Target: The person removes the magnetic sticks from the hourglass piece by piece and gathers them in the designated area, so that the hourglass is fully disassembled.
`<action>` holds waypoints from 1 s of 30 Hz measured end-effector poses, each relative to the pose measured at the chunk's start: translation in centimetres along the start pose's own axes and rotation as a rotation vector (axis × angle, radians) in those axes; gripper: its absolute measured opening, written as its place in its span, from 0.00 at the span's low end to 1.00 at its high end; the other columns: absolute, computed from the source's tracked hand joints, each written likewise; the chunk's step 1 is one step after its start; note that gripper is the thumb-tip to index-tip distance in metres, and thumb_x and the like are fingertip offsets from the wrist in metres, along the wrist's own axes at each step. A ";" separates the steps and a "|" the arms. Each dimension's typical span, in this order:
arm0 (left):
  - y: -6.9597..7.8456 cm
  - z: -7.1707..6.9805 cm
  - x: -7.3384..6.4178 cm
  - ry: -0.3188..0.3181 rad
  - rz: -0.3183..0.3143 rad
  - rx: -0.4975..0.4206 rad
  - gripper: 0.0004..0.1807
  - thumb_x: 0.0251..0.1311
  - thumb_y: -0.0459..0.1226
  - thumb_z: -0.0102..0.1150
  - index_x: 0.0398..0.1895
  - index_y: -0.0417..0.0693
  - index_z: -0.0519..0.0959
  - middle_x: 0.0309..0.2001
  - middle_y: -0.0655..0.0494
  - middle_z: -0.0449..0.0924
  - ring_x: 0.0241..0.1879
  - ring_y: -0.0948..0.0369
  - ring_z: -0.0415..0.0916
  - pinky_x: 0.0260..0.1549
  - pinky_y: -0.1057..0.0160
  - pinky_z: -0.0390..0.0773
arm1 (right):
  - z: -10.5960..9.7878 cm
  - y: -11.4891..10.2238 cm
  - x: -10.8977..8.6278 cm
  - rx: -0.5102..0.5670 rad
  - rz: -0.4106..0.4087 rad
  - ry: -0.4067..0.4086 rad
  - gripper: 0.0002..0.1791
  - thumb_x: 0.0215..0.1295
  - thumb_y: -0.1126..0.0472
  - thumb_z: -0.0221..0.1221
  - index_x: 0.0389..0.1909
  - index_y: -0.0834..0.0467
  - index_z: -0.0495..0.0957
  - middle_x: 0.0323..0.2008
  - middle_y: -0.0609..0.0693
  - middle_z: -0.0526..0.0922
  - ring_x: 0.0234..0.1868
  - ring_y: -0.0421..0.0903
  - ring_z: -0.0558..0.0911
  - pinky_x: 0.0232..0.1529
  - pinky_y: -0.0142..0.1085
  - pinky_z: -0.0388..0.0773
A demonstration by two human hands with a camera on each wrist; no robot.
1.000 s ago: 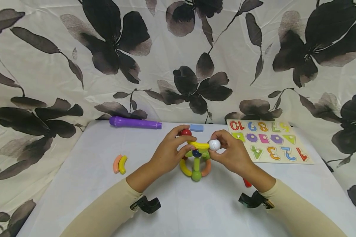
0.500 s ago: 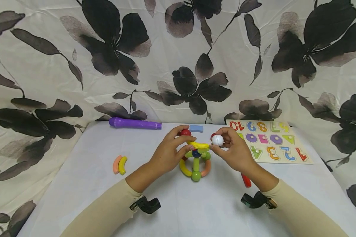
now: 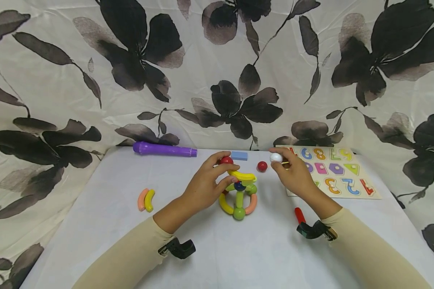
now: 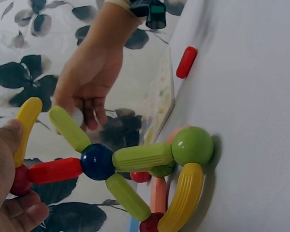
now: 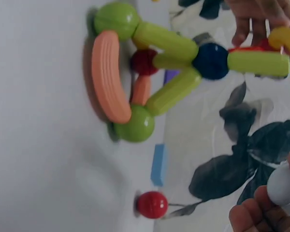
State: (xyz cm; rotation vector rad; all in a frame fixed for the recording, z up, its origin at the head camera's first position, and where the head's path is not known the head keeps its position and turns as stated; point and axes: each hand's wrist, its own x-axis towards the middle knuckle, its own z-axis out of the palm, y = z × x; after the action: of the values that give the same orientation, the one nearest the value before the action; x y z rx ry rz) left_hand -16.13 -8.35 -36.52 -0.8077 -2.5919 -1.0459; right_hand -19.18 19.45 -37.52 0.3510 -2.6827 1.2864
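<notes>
My left hand [image 3: 202, 186] grips a red ball [image 4: 20, 180] on top of a toy frame of sticks and balls; its thumb lies against a curved yellow stick [image 3: 243, 176] joined to that ball. Below, a straight red stick [image 4: 55, 170] links the red ball to a navy ball [image 4: 97, 162], from which several green sticks spread. The frame's base has green balls [image 3: 239, 213] and curved yellow and peach sticks [image 5: 108, 77] on the table. Off to the right, my right hand [image 3: 294, 174] pinches a white ball [image 3: 276, 157] between thumb and fingers, apart from the frame.
A loose red ball [image 3: 262, 166] and a blue block [image 3: 239, 155] lie behind the frame. The number puzzle board [image 3: 334, 172] is under my right hand, a red stick [image 3: 299, 215] nearer. At left are a purple toy microphone [image 3: 165, 149] and two curved sticks [image 3: 149, 200].
My right hand has drawn the white ball away from the yellow stick's end, rightward to the puzzle board, uncovering the loose red ball. The left hand keeps its place.
</notes>
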 end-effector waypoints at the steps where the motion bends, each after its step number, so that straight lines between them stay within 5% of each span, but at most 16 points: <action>1: 0.0 0.0 0.0 -0.001 0.000 -0.001 0.17 0.65 0.42 0.68 0.57 0.57 0.85 0.72 0.52 0.65 0.62 0.55 0.69 0.58 0.60 0.78 | -0.1 0.3 0.2 -0.010 0.001 0.002 0.23 0.74 0.64 0.58 0.68 0.57 0.73 0.58 0.62 0.78 0.52 0.58 0.79 0.54 0.53 0.81; 8: 0.1 -0.1 0.0 -0.002 -0.009 0.004 0.18 0.65 0.42 0.68 0.58 0.57 0.84 0.73 0.52 0.64 0.63 0.55 0.69 0.58 0.59 0.78 | -0.3 2.7 1.9 -0.096 0.056 -0.024 0.26 0.68 0.64 0.62 0.67 0.61 0.72 0.57 0.63 0.80 0.47 0.59 0.83 0.49 0.52 0.82; 17: 0.1 -0.1 0.0 0.001 -0.012 0.005 0.23 0.64 0.41 0.69 0.63 0.55 0.81 0.73 0.51 0.65 0.66 0.54 0.70 0.63 0.57 0.74 | 0.2 4.7 3.6 -0.184 0.181 -0.110 0.25 0.66 0.61 0.67 0.63 0.60 0.75 0.58 0.62 0.78 0.60 0.62 0.74 0.62 0.58 0.71; 30: 0.0 -0.1 -0.1 0.002 -0.018 -0.002 0.28 0.65 0.41 0.69 0.67 0.52 0.76 0.74 0.53 0.63 0.59 0.58 0.75 0.59 0.59 0.77 | 1.2 6.8 5.1 -0.236 0.234 -0.203 0.26 0.66 0.61 0.68 0.62 0.62 0.76 0.56 0.61 0.80 0.53 0.58 0.76 0.58 0.55 0.73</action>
State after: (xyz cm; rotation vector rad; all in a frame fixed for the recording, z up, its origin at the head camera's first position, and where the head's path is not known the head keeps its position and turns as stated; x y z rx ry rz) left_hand -16.04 -8.47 -36.53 -0.7842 -2.6012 -1.0547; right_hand -25.98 21.89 -42.15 0.1480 -3.0849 1.0169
